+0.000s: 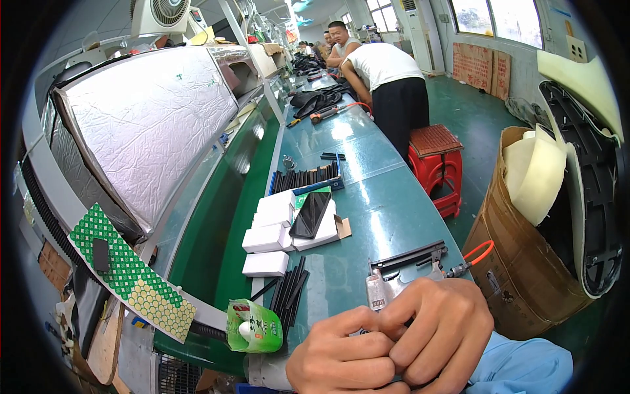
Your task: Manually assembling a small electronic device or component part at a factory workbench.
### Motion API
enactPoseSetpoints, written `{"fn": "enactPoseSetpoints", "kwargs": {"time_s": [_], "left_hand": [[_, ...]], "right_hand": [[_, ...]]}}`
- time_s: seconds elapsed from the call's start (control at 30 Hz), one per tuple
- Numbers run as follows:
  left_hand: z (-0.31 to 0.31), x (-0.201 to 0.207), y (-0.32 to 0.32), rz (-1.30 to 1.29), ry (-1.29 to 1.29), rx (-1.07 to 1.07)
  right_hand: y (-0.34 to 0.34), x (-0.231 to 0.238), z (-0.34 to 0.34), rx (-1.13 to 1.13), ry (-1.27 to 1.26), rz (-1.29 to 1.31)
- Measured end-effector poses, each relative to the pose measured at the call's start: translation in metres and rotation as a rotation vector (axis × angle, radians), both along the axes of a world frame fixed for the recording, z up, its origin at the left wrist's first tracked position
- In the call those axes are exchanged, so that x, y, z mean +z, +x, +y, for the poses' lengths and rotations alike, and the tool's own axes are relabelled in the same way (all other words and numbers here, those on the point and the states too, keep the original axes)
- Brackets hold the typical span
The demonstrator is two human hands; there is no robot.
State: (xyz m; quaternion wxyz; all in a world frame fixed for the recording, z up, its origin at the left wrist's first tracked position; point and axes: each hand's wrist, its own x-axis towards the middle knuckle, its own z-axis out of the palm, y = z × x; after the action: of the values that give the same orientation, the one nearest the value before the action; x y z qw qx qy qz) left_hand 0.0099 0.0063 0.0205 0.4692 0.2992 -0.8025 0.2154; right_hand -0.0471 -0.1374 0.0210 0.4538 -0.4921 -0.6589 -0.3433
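Observation:
My left hand (341, 354) and my right hand (440, 328) are pressed together at the near edge of the bench, fingers curled in on each other. Whatever they pinch, if anything, is hidden between the fingers. Just beyond them a silver and black pneumatic staple gun (397, 282) lies on the bench top, partly covered by my right hand. An orange air hose (482, 253) runs from its right end. Left of it, loose black strips (289, 292) lie in a bundle beside an open green packet (254, 328) with something white in it.
White boxes (266, 264) and a black phone (311, 215) sit at mid-bench, before a blue tray (340, 177) of black strips. A person in a white top (390, 65) leans over the bench beside a red stool (436, 171). A cardboard box (518, 262) holding foam stands at right.

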Motion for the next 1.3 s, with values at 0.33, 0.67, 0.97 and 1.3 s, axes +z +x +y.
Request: {"fn": "enactPoseSetpoints", "kwargs": {"time_s": [0.33,0.67,0.97,1.3], "left_hand": [[0.000,-0.003,0.003,-0.002,0.007,-0.011],[-0.002,-0.002,-0.003,0.004,-0.041,0.016],[-0.004,-0.003,-0.005,-0.034,-0.027,0.013],[-0.015,-0.005,-0.007,0.011,-0.081,-0.043]], "right_hand": [[0.008,0.010,0.001,0.038,-0.023,-0.100],[0.009,0.008,0.001,0.058,-0.011,-0.117],[0.005,0.017,-0.008,0.031,-0.081,-0.164],[0.004,0.017,-0.015,0.022,-0.078,-0.190]]}}
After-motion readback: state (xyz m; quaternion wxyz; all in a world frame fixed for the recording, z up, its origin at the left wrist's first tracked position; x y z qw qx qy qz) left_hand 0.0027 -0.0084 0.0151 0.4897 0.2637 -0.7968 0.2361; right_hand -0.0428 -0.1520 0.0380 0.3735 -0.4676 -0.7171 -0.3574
